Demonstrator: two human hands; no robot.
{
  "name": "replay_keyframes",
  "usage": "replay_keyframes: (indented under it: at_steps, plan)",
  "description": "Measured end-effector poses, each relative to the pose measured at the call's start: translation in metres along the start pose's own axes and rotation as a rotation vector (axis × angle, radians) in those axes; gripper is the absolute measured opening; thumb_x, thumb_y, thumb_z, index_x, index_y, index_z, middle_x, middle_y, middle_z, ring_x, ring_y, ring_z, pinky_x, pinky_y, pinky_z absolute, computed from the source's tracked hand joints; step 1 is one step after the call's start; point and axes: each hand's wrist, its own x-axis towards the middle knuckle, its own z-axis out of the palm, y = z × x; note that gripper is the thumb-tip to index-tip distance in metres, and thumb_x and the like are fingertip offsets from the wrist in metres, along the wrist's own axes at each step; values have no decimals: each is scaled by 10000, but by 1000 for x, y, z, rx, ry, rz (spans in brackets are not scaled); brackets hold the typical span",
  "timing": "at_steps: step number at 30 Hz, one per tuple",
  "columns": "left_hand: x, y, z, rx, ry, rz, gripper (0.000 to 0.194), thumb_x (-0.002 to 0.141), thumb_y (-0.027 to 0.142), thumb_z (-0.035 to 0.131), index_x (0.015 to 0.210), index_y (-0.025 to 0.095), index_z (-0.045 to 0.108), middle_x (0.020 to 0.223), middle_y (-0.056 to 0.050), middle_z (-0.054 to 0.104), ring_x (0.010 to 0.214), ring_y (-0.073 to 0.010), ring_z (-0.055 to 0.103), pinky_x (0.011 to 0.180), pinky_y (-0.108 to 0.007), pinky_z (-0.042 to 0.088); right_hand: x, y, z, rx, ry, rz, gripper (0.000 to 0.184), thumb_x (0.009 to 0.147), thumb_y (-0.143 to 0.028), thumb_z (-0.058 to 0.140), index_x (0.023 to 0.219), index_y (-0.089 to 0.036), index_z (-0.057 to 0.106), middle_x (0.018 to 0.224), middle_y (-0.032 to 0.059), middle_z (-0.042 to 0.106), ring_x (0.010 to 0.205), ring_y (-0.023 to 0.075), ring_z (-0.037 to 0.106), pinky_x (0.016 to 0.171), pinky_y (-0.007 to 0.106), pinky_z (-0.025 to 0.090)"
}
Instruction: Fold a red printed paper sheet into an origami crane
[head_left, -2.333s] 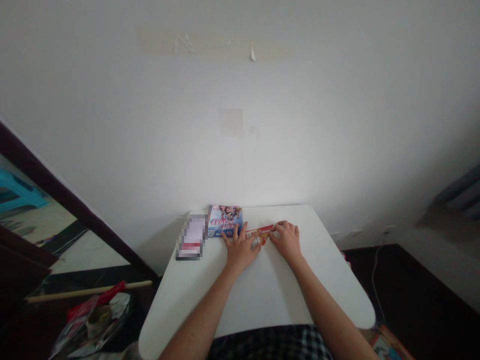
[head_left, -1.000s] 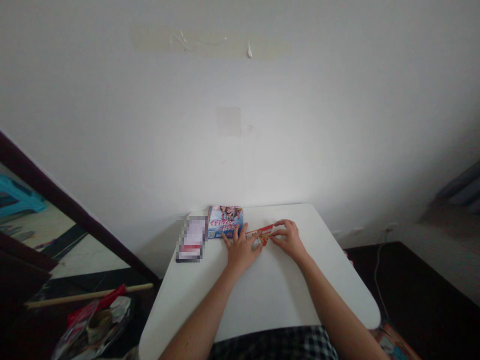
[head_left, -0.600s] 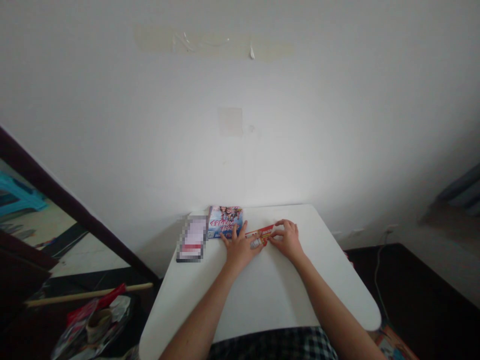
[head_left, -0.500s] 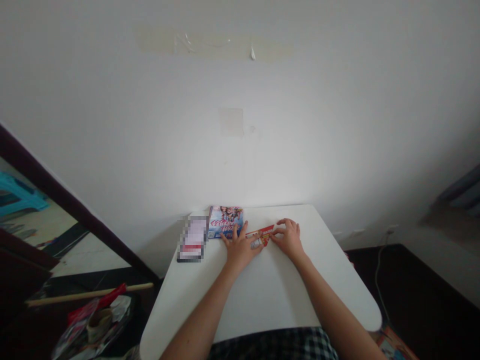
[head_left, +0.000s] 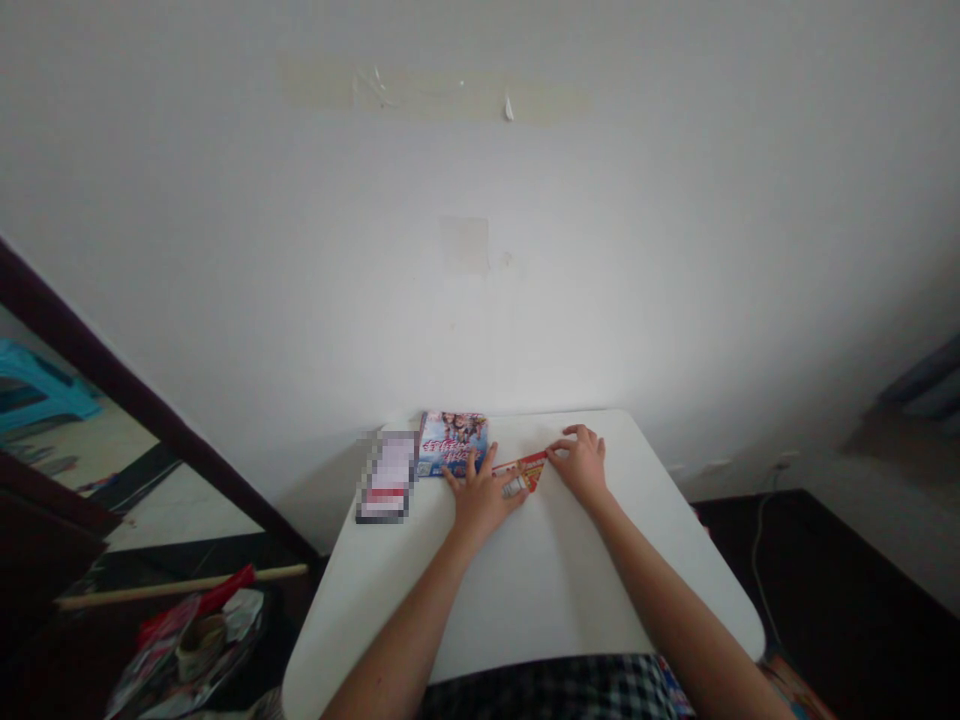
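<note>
A folded piece of red and white printed paper [head_left: 531, 472] lies on the white table, with a pointed corner at its upper right. My left hand [head_left: 478, 500] rests over the paper's left part with fingers spread, hiding that part. Its fingertips also reach the lower edge of a blue printed booklet or packet [head_left: 454, 438]. At the paper's upper right corner, the thumb and forefinger of my right hand [head_left: 583, 468] come together in a pinch. The other right fingers are bent and raised.
The white table [head_left: 540, 600] stands against a wall. A blurred-out phone-like object [head_left: 387, 478] lies at its left edge. On the floor to the left are a wooden stick [head_left: 180, 587] and a plastic bag of items [head_left: 199, 645]. A cable [head_left: 757, 550] hangs at the right.
My right hand has shifted slightly up and right, from the paper's right edge to its upper right corner. My left hand stays spread on the paper.
</note>
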Motion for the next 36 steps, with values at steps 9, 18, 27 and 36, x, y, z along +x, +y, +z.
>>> replay_keyframes:
  at_steps: [9,18,27,36]
  plan:
    - [-1,1,-2,-3,2,-4,472,818,708,556,1271,582,588,1634,65,315,1484,-425,220,1075,-842,26,-2,-3,3,-23,34,36,201,891,-380,596,869,-297,778,1188,72,554,1212,288,456,1125,596,225]
    - [-1,1,-2,22,5,3,492,822,710,548,1300,591,555,1630,57,326,1482,-424,228,1077,-840,9,-1,0,1,-33,8,34,179,899,-410,618,925,-308,763,1183,63,560,1190,268,468,1109,546,244]
    - [-2,1,3,0,52,10,461,821,699,561,1274,610,566,1613,65,357,1473,-418,252,1066,-849,-11,-2,4,5,-18,-9,21,154,851,-411,673,936,-307,748,1190,50,568,1220,277,463,1140,596,184]
    - [-2,0,3,-1,44,3,474,816,701,564,1278,597,572,1616,58,354,1477,-416,242,1077,-837,-15,-9,8,5,-23,-57,-37,340,802,-459,706,1121,-342,707,1264,63,544,1279,298,428,1136,604,208]
